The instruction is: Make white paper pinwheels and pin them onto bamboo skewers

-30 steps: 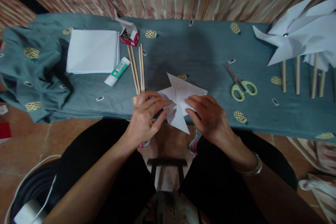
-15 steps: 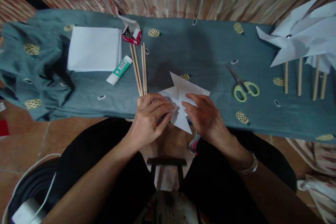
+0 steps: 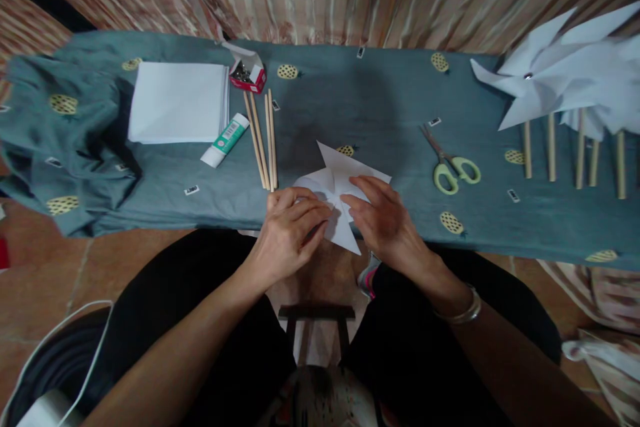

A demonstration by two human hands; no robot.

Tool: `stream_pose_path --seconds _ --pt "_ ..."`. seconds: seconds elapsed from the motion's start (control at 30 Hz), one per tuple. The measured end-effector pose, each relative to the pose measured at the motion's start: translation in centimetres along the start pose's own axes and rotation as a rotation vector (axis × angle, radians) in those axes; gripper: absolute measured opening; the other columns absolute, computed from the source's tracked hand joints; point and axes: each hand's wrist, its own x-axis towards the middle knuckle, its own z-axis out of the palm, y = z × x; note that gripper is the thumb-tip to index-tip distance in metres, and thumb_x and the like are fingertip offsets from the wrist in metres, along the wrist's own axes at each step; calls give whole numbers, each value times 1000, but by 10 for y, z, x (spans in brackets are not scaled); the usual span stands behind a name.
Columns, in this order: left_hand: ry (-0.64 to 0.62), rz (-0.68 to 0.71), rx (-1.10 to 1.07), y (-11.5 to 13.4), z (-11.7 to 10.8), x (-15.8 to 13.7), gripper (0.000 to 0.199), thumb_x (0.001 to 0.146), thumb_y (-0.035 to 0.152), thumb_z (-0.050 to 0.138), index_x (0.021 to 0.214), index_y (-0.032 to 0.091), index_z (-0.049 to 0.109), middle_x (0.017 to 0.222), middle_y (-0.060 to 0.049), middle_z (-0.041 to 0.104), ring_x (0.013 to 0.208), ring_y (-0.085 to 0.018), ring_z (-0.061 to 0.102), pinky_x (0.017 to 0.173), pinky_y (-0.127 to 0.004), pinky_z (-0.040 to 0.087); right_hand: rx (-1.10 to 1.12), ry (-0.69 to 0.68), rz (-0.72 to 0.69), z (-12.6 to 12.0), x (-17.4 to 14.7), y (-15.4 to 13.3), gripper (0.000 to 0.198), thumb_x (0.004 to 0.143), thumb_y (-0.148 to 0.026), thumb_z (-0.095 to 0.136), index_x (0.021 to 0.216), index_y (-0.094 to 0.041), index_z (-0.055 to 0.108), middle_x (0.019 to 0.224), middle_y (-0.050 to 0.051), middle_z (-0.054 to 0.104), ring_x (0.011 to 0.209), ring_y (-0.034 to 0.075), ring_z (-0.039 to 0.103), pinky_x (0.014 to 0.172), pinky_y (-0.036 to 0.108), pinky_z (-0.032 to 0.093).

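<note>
A white paper pinwheel (image 3: pixel 345 172) with pointed blades lies at the front edge of the cloth-covered table, between my hands. My left hand (image 3: pixel 295 230) is closed on its left side, fingertips pressed at the paper near the centre. From the right, my right hand (image 3: pixel 383 213) grips the paper with bent fingers close to the middle. My fingers hide part of the folds, and the thumb of my right hand is mostly out of sight. One blade points down past the table edge.
Wooden sticks (image 3: pixel 270 140), a glue stick (image 3: pixel 225 140), a red box of metal pins (image 3: pixel 249 73) and a stack of white paper (image 3: pixel 177 103) are on the left. Green-handled scissors (image 3: pixel 447 163) lie right. Finished pinwheels (image 3: pixel 543 77) on sticks rest at the far right.
The view has shifted slightly, so the table things sit a little differently in the picture. Both hands stay on the pinwheel with almost the same hold.
</note>
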Motion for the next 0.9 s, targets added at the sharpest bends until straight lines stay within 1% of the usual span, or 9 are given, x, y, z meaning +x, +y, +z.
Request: stream_pose_path --seconds 0.13,0.33,0.5,0.63,0.73,0.9 --pt "-12 24 11 0 1 -2 17 92 19 55 103 17 69 101 -7 75 103 -24 58 88 -42 38 84 37 -20 -8 -2 2 31 97 -21 47 125 -24 57 135 11 57 127 25 51 105 49 47" --pt "-18 23 7 -1 0 -2 18 92 20 55 105 18 68 101 -6 75 103 -24 58 89 -42 38 119 70 28 -15 2 -1 29 95 -23 51 122 -22 61 126 12 64 119 27 58 100 50 49" --pt "-14 45 -3 -1 2 -2 19 91 18 56 106 16 68 104 -7 75 104 -24 58 88 -42 38 116 101 34 -16 5 -4 26 93 -22 54 117 -19 65 107 10 73 102 25 65 91 45 53" --pt "-65 31 1 0 4 -2 23 93 21 54 111 18 68 113 -8 73 108 -25 58 90 -44 38 126 111 83 -16 5 -4 26 93 -22 55 116 -21 66 95 7 74 91 22 68 82 40 56" --pt "-95 28 8 0 7 -2 26 93 21 53 115 18 67 119 -9 71 111 -25 57 92 -45 37 130 94 92 -14 5 -4 24 93 -22 55 115 -21 65 93 5 74 87 21 69 79 37 56" --pt "-121 36 18 0 10 -1 25 94 23 53 116 19 65 122 -7 70 113 -25 57 92 -44 36 125 100 107 -10 8 -3 22 92 -22 58 113 -21 64 94 5 75 84 19 69 78 35 56"
